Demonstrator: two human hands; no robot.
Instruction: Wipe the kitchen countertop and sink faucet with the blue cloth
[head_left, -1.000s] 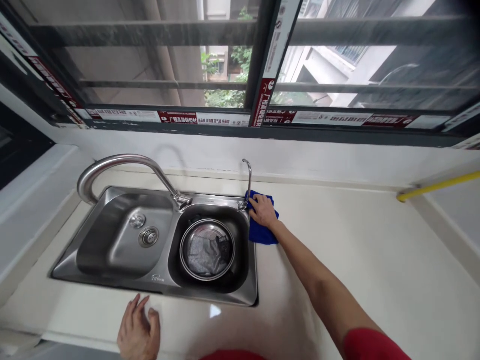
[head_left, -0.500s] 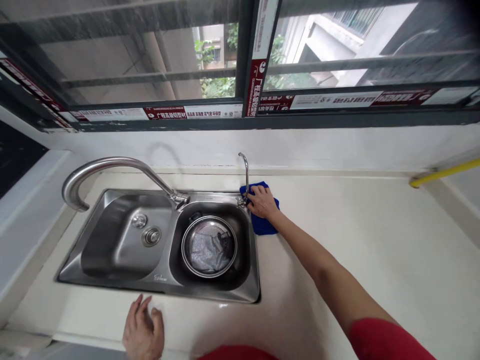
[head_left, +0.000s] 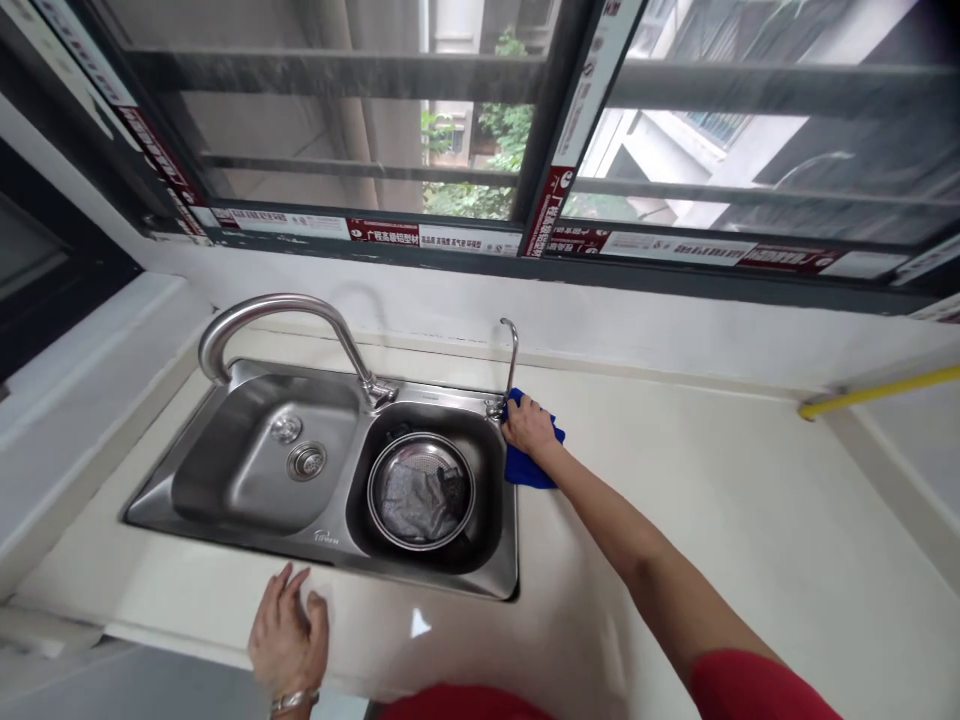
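Note:
My right hand (head_left: pixel 527 425) presses a blue cloth (head_left: pixel 534 466) onto the cream counter (head_left: pixel 675 500), right beside the base of a small thin tap (head_left: pixel 511 360) at the sink's back right corner. Its fingers are closed over the cloth. My left hand (head_left: pixel 289 635) rests flat on the counter's front edge, fingers spread, holding nothing. The steel double sink (head_left: pixel 255 470) lies between them, with a round metal basin (head_left: pixel 421 490) in its right bowl.
A large curved faucet (head_left: pixel 277 320) arches over the left bowl. A barred window (head_left: pixel 487 150) runs along the back wall. A yellow bar (head_left: pixel 877 390) sticks out at the far right. A raised white ledge borders the counter on the left.
The camera view shifted slightly. My right hand and the cloth stayed by the small tap, moving only a little. My left hand stayed at the front edge.

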